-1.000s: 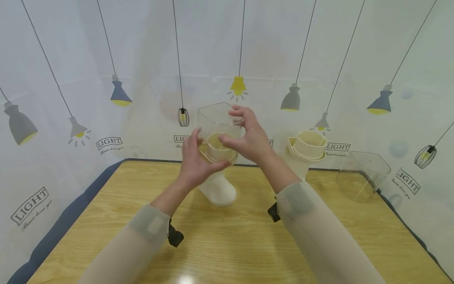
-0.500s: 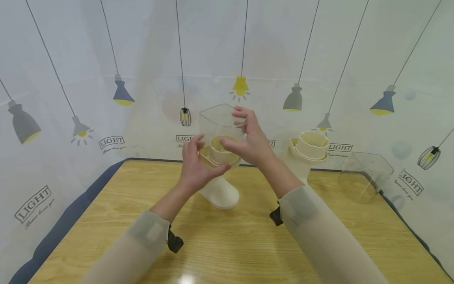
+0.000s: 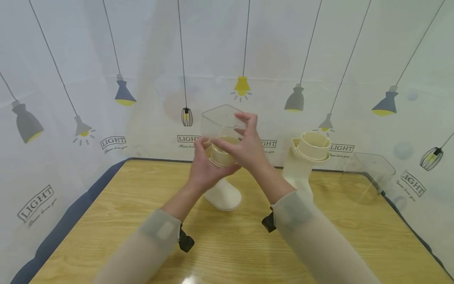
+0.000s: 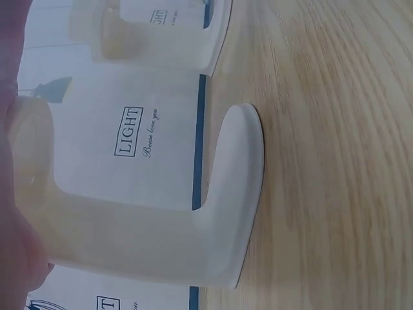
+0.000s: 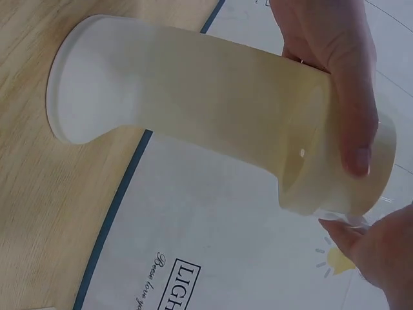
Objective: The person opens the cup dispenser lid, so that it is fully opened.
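Observation:
A cream stand [image 3: 225, 196] with a curved foot stands upright on the table in the head view. At its top is a round collar [image 3: 224, 157], and a clear plastic container [image 3: 216, 118] rises from it. My left hand [image 3: 207, 165] grips the stand's head at the collar, thumb across the front. In the right wrist view the left thumb [image 5: 357, 139] lies over the collar. My right hand [image 3: 248, 146] holds the clear container low on its right side, thumb reaching left across the front and fingers curled behind. Part of the collar is hidden behind the hands.
A second cream stand [image 3: 299, 173] with a round collar stands at the back right. Farther right, another clear container [image 3: 365, 177] rests near the table's edge. The wooden table [image 3: 227, 244] backs onto a cloth printed with lamps [image 3: 159, 59].
My left hand has shifted right around the collar. My right hand has dropped slightly, its thumb moving left across the container. The stand stays in place while the head view pans slightly.

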### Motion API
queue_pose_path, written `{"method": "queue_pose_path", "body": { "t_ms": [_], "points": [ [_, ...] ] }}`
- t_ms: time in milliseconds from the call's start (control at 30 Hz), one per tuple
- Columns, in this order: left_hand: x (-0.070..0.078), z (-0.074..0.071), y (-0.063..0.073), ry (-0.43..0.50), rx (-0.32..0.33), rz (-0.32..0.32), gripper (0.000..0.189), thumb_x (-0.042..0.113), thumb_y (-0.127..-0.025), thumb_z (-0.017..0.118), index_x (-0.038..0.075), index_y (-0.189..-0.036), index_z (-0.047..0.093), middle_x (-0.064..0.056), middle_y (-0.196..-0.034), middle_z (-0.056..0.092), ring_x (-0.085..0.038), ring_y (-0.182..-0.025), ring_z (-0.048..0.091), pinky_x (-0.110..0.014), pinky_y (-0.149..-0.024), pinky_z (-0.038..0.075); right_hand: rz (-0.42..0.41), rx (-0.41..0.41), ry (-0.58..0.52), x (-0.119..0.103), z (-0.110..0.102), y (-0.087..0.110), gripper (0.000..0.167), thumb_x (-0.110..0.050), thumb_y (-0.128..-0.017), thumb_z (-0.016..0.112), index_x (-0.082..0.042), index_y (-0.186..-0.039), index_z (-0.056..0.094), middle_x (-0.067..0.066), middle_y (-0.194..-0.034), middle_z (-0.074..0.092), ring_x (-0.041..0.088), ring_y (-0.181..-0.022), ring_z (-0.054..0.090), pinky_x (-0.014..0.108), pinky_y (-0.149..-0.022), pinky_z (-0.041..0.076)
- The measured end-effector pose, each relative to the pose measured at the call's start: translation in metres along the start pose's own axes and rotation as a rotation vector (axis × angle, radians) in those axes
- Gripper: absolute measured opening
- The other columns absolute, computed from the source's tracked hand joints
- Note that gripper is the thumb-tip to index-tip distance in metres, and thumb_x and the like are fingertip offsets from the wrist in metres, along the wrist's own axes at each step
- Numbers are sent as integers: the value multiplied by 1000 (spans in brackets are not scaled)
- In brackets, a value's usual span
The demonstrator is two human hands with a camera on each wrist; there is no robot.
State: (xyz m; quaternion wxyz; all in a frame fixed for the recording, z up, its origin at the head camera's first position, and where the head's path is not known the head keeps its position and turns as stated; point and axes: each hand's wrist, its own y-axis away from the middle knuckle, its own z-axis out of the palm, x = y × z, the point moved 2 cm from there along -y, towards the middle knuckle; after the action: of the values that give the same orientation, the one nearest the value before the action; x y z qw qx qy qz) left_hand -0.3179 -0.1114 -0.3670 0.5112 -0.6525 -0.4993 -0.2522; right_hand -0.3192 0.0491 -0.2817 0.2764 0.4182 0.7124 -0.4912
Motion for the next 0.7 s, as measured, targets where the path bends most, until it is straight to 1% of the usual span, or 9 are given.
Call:
{"method": "queue_pose_path", "body": {
  "t_ms": [100, 233, 333, 433, 500, 567, 633, 700],
  "points": [
    [2, 2, -1, -31, 12, -19, 131, 56, -68, 102, 19, -163, 20, -20, -159, 49, -37, -132, 62, -57, -108, 56, -10, 52, -23, 0, 4, 0, 94, -40, -86, 94, -20, -153, 32, 4, -169, 44, 39, -145, 59, 60, -115, 55],
    [3, 2, -2, -41, 23, -16, 130, 56, -68, 101, 17, -163, 21, -21, -155, 52, -37, -131, 62, -56, -106, 57, -14, 101, -36, -1, 6, -3, 88, -40, -86, 93, -18, -148, 35, 7, -164, 50, 38, -138, 64, 57, -112, 57],
    [4, 1, -2, -37, 31, 7, 129, 53, -69, 102, 16, -162, 22, -20, -155, 52, -36, -131, 63, -56, -105, 57, -10, 112, -43, -4, 4, -5, 86, -42, -86, 92, -17, -147, 36, 7, -163, 52, 39, -137, 65, 56, -110, 58],
    [5, 0, -2, -42, 35, 23, 127, 51, -69, 102, 15, -162, 23, -20, -154, 52, -35, -129, 64, -54, -103, 58, -3, 95, -35, -7, 3, -6, 86, -41, -86, 92, -15, -148, 37, 8, -164, 52, 41, -138, 65, 56, -110, 58],
    [4, -1, -2, -46, 32, 22, 126, 50, -69, 103, 15, -161, 24, -20, -153, 53, -34, -127, 65, -54, -102, 58, -8, 73, 8, -10, 1, -6, 87, -42, -86, 92, -14, -148, 37, 8, -164, 51, 41, -138, 65, 56, -111, 58],
    [4, -1, -1, -50, 27, 17, 125, 50, -69, 103, 15, -160, 24, -20, -153, 53, -35, -126, 65, -54, -102, 58, -21, 48, 86, -13, 0, -6, 87, -45, -86, 91, -13, -148, 39, 8, -165, 51, 40, -137, 65, 56, -110, 58],
    [3, -2, -1, -46, 19, 12, 125, 50, -68, 103, 16, -159, 25, -20, -153, 53, -36, -126, 65, -54, -103, 58, -45, 31, 177, -17, -2, -6, 88, -49, -87, 90, -16, -150, 40, 10, -164, 52, 40, -134, 67, 57, -107, 60],
    [1, -3, -1, -46, 11, 10, 126, 50, -68, 103, 16, -160, 24, -21, -154, 53, -36, -128, 64, -55, -104, 57, -69, 22, 245, -19, -3, -6, 87, -52, -87, 89, -19, -153, 41, 13, -162, 53, 41, -130, 70, 57, -103, 61]
  ]
}}
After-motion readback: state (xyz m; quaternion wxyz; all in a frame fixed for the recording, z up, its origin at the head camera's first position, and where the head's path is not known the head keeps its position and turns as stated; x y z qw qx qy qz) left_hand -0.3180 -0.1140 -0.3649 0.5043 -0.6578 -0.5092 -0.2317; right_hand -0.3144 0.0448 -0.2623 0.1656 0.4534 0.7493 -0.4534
